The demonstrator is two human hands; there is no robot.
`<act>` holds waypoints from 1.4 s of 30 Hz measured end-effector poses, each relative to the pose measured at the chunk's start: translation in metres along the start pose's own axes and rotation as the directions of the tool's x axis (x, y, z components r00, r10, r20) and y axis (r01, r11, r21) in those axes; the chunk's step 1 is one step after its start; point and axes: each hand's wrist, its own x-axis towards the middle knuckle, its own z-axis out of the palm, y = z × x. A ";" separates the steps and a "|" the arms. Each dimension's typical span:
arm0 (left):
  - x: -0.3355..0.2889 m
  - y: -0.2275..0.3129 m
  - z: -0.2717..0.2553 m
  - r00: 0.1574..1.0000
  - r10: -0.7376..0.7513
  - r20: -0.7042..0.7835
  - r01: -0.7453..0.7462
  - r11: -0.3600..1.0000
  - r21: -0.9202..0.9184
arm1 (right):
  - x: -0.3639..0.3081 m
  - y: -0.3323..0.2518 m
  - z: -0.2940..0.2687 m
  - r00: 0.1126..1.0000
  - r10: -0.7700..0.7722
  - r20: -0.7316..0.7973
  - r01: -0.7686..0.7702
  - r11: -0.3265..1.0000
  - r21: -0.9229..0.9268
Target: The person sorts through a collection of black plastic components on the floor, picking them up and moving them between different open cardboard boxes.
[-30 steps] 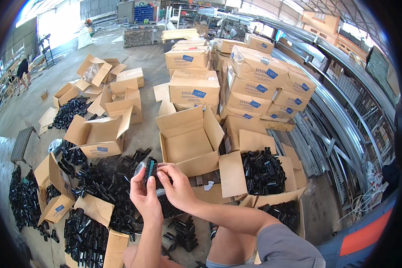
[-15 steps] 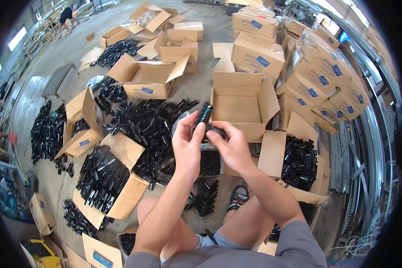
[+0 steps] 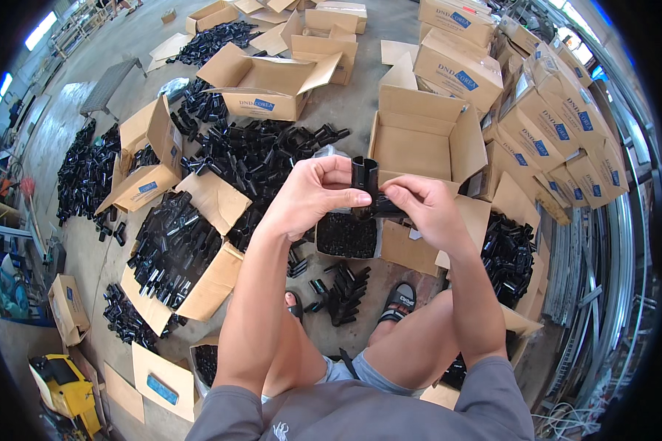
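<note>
Concrete floor [image 3: 95,259]; left hand [image 3: 312,194] pinches fitting [image 3: 365,175] upright.

Blue-marked closed cartons [image 3: 544,121] stand stacked at the upper right near long metal bars [image 3: 615,264], with tangled white cords [image 3: 568,424] below, while a low grey bench [image 3: 112,85] sits at the upper left and a yellow-and-black object [image 3: 76,391] at the lower left

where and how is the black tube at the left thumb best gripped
Probably by the long side of the tube, coming from the left, thumb in front, fingers behind. It points up the picture, giving that grip length, and the left hand holds it so; the right hand crowds its right side.
</note>
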 end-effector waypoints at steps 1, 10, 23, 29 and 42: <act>-0.001 0.001 0.000 1.000 0.004 -0.015 -0.004 1.000 -0.001 | 0.000 -0.003 0.000 0.999 -0.030 -0.017 0.030 0.999 -0.034; 0.004 -0.012 0.012 0.990 0.113 -0.079 -0.110 0.993 0.039 | 0.003 0.002 0.017 0.931 -0.229 -0.285 0.118 0.927 -0.357; 0.000 -0.012 0.004 0.970 0.134 -0.202 -0.131 0.991 0.032 | 0.025 0.025 0.038 0.872 -0.313 -0.378 0.242 0.944 -0.223; 0.011 -0.010 -0.021 0.815 0.234 -0.530 -0.304 0.952 -0.048 | 0.112 0.113 0.022 0.923 0.079 -0.376 -0.140 0.981 -0.137; 0.032 -0.026 -0.006 0.801 0.061 -0.595 -0.228 0.951 -0.209 | 0.183 0.327 0.160 0.898 0.440 0.009 -0.267 0.561 -0.783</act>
